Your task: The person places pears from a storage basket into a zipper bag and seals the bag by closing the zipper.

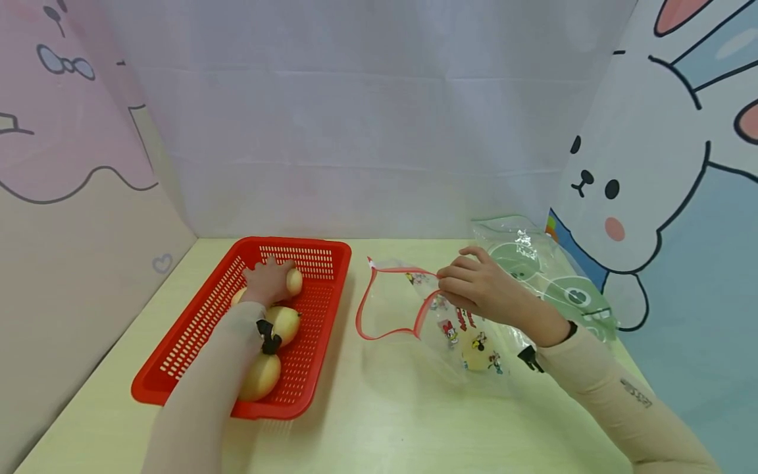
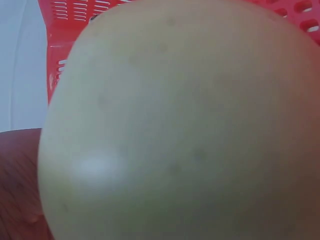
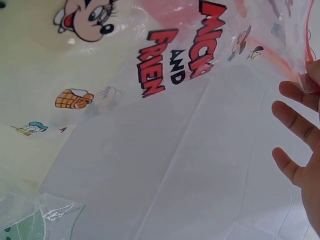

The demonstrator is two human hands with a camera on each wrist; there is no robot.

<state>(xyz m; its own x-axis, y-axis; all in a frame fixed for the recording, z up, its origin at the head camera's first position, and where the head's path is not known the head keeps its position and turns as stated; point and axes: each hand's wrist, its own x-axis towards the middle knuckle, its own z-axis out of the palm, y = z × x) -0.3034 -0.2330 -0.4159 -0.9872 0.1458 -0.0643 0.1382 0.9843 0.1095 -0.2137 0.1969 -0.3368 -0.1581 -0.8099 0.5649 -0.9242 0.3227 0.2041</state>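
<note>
My left hand [image 1: 268,282] reaches into the red plastic basket [image 1: 318,359], its fingers curled around a pale yellow pear [image 1: 294,282]. More pears lie under and beside that forearm, including one with a dark stem [image 1: 284,325] and one at the near end [image 1: 261,378]. A speckled pear [image 2: 175,120] fills most of the left wrist view, hiding the fingers' grip. On the other side, my right hand [image 1: 481,288] pinches the red-zipped rim of a clear cartoon-printed zip bag [image 1: 438,332]. The bag's mouth gapes leftward, and a pale yellow round thing [image 1: 476,359] shows low inside.
Behind my right hand lies a clear bag with green frog-like prints [image 1: 521,260], close to the right wall panel. A white cloth backdrop [image 1: 367,131] closes off the far side of the pale table [image 1: 379,428], and cartoon panels stand left and right.
</note>
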